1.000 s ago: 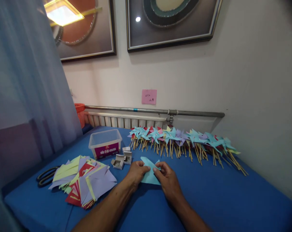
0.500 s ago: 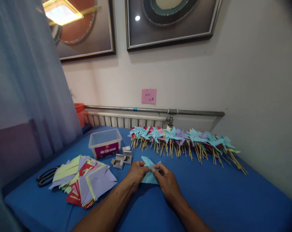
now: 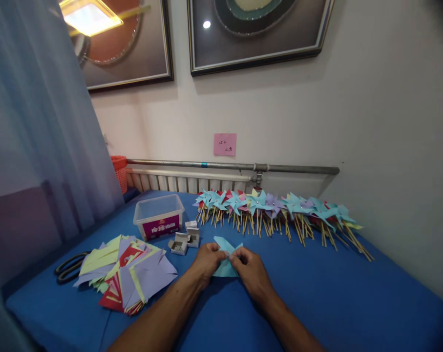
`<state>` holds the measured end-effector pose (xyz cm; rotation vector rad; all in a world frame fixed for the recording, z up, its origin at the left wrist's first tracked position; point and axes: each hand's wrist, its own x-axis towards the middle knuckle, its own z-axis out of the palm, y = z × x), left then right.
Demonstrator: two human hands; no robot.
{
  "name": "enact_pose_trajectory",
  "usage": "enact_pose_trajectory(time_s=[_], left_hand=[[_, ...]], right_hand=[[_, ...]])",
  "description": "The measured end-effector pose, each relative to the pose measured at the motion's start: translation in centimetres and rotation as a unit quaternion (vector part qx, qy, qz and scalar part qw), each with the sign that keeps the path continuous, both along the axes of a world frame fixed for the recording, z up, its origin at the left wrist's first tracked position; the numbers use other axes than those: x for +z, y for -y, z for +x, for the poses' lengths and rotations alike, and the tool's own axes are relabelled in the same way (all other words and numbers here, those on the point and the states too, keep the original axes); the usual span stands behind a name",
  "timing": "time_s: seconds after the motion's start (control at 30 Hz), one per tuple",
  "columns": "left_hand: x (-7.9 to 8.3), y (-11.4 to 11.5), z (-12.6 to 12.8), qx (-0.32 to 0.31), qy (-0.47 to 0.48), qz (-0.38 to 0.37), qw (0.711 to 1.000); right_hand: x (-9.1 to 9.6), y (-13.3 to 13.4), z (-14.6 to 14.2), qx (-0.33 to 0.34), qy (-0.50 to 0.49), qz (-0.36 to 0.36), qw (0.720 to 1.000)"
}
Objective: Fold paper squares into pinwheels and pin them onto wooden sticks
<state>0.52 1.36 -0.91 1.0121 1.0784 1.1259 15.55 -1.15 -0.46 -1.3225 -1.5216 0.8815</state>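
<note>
A light-blue paper pinwheel piece [image 3: 224,269] is held between my two hands just above the blue cloth, its corners folded in toward the middle. My left hand [image 3: 208,263] pinches it from the left, thumb near its centre. From the other side my right hand [image 3: 249,265] grips its folded edge with thumb and fingertips. The fingers hide the centre, so I cannot tell whether a pin is there. Left of my hands are small open cardboard boxes [image 3: 179,244]. Behind lies a long row of finished paper pinwheels [image 3: 258,201] on wooden sticks.
A pile of coloured cut paper [image 3: 148,274] lies at left, with black-handled scissors [image 3: 70,268] beside it. Behind stands a clear plastic tub [image 3: 158,215]. A metal pipe [image 3: 298,169] runs along the wall. A curtain [image 3: 52,122] hangs at left, near a red basket [image 3: 120,173].
The view has shifted slightly. My right fingers have drawn in a little closer to the middle of the blue paper; both hands keep their hold.
</note>
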Motion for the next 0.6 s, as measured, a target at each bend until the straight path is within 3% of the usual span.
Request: enact_pose_trajectory(time_s=[0.6], left_hand=[[1.1,1.0,0.0,-0.025,0.018,0.014,0.999]], right_hand=[[-0.1,-0.1,-0.4,-0.051,0.017,-0.019,0.998]])
